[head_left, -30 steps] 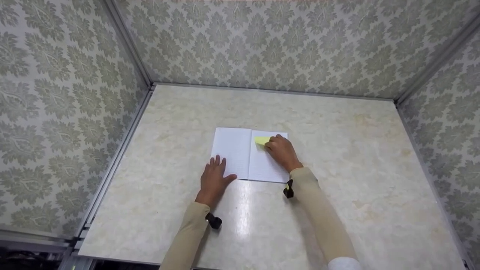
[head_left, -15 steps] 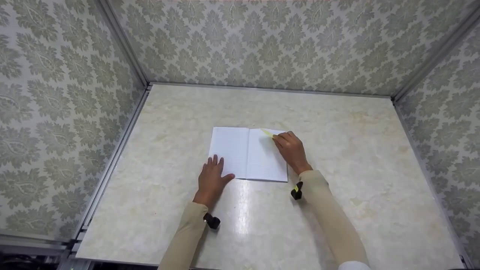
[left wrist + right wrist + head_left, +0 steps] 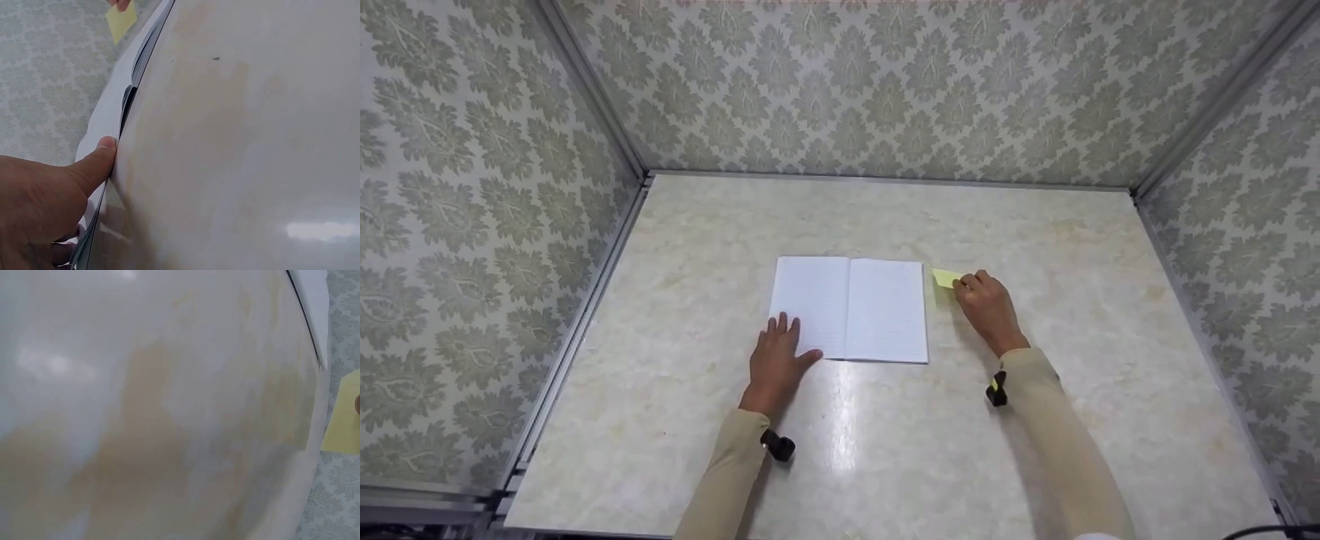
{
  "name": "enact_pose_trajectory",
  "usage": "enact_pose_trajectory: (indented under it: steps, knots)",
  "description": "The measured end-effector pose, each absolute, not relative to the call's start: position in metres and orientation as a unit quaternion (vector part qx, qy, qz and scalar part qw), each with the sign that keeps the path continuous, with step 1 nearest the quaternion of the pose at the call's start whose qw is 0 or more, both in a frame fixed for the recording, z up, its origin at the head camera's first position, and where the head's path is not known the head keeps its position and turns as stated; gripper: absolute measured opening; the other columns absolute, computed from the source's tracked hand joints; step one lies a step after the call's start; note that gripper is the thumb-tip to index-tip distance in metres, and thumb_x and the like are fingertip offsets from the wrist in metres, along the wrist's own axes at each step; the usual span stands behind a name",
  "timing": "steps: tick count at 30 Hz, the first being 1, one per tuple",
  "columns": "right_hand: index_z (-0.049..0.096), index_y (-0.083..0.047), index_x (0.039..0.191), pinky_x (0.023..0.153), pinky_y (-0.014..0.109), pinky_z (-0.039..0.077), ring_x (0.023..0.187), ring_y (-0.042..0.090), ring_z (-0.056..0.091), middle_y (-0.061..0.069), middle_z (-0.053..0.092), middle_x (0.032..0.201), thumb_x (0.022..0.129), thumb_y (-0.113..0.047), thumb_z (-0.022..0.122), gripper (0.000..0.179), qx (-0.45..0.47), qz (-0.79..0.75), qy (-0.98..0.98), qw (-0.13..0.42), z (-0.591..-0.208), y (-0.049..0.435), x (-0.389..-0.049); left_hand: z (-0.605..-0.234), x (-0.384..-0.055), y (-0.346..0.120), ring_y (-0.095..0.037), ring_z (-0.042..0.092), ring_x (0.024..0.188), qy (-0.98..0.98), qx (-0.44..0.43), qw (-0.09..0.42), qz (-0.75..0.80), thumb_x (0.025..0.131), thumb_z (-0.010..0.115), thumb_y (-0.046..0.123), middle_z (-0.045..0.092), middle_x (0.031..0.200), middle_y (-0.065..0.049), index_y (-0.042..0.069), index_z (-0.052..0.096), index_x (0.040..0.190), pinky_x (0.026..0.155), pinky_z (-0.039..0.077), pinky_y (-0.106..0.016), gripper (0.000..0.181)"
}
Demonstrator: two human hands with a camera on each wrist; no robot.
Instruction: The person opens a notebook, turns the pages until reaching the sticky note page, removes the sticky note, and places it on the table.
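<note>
An open notebook point(image 3: 886, 311) with white lined pages lies flat near the middle of the table. My left hand point(image 3: 775, 367) rests on the lower left corner of its left page, fingers spread. In the left wrist view, the thumb point(image 3: 101, 160) presses on the page edge. To the right of the notebook, my right hand point(image 3: 988, 307) pinches a yellow sticky note point(image 3: 945, 278) and holds it above the table. The same sticky note point(image 3: 344, 422) shows at the right edge of the right wrist view, with just a fingertip visible on it.
The pale marbled table point(image 3: 720, 217) extends around the notebook on every side. Patterned wall panels point(image 3: 885, 90) stand behind and at both sides, joined by grey metal rails. A black cable point(image 3: 1264, 529) shows at the bottom right corner.
My right hand has lifted the yellow sticky note from over the right page and carried it right, past the notebook's edge. The left hand stays on the left page.
</note>
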State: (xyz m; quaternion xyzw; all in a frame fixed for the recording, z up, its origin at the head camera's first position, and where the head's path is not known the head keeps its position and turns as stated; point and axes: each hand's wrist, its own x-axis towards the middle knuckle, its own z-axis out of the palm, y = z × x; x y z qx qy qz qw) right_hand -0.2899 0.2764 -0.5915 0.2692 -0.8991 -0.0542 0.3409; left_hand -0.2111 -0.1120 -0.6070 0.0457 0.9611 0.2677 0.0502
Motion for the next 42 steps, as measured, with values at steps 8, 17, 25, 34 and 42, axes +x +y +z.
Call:
enact_pose_trajectory:
  steps: [8,17,25,34,42]
  knots:
    - [0.079,0.001,0.092,0.064,0.039,0.056,0.078,0.031,0.063,0.015,0.072,0.087,0.094,0.001,0.069,0.011,0.283,-0.064,-0.911,0.293,-0.599,0.277,-0.286,-0.605,-0.211,-0.117,-0.043,0.018,0.154,0.962,0.041,0.045,0.266,0.096,0.07,0.041,0.025,0.163,-0.026,-0.002,0.039,0.154,0.124,0.018,-0.054,0.079]
    - [0.079,-0.003,0.089,0.07,0.043,0.052,0.081,0.03,0.058,0.011,0.072,0.088,0.096,-0.012,0.065,0.018,0.265,-0.014,-0.946,0.183,-0.597,0.272,-0.282,-0.606,-0.209,-0.118,-0.043,0.019,0.154,0.963,0.041,0.042,0.263,0.094,0.07,0.044,0.026,0.163,-0.027,-0.003,0.041,0.153,0.124,0.019,-0.054,0.081]
    - [0.079,-0.001,0.096,0.08,0.048,0.052,0.091,0.035,0.062,0.015,0.075,0.095,0.099,-0.03,0.062,0.034,0.213,0.059,-0.962,0.158,-0.6,0.272,-0.285,-0.608,-0.209,-0.117,-0.042,0.017,0.154,0.963,0.035,0.044,0.265,0.095,0.07,0.044,0.025,0.164,-0.025,-0.002,0.04,0.154,0.125,0.017,-0.053,0.08]
    - [0.059,-0.008,0.144,0.094,0.057,0.046,0.123,0.04,0.051,0.018,0.059,0.134,0.105,-0.044,0.049,0.054,0.132,0.045,-0.99,0.037,-0.607,0.272,-0.291,-0.608,-0.207,-0.114,-0.041,0.016,0.155,0.958,0.036,0.048,0.28,0.096,0.07,0.043,0.024,0.165,-0.024,-0.001,0.039,0.155,0.125,0.017,-0.053,0.08]
    - [0.065,-0.005,0.135,0.097,0.057,0.043,0.125,0.038,0.05,0.017,0.06,0.132,0.103,-0.041,0.057,0.049,0.131,0.135,-0.979,0.076,-0.602,0.262,-0.279,-0.61,-0.204,-0.115,-0.042,0.015,0.155,0.96,0.044,0.04,0.274,0.097,0.067,0.043,0.024,0.165,-0.024,-0.002,0.039,0.155,0.125,0.014,-0.053,0.078]
